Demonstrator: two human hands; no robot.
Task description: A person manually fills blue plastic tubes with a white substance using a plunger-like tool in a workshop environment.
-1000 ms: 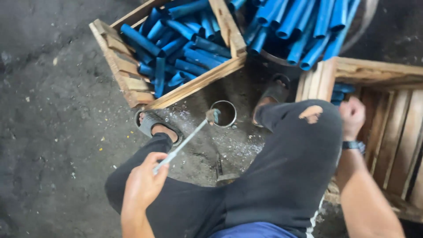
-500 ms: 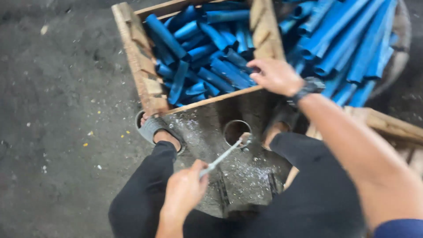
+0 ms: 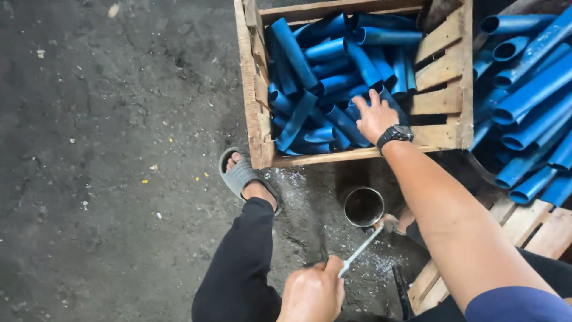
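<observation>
Plainly, the risk lies in the loose heap: the blue pipe pieces [image 3: 333, 89] lie criss-crossed in the wooden crate [image 3: 444, 65] at upper centre, so tugging one could shift its neighbours or pinch skin. The right hand [image 3: 374, 116] stretches far from lower right, palm down, its fingers [image 3: 361, 102] spread and resting on the pipes, not yet curled round one. The left hand [image 3: 311, 293], bottom centre, is fisted round a thin metal rod [image 3: 360, 251] angled toward a round metal opening [image 3: 363, 207]; it could slip.

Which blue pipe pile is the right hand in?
The right hand rests on the short blue pipe pieces inside the wooden crate, not the longer pipes heaped outside at right.
</observation>
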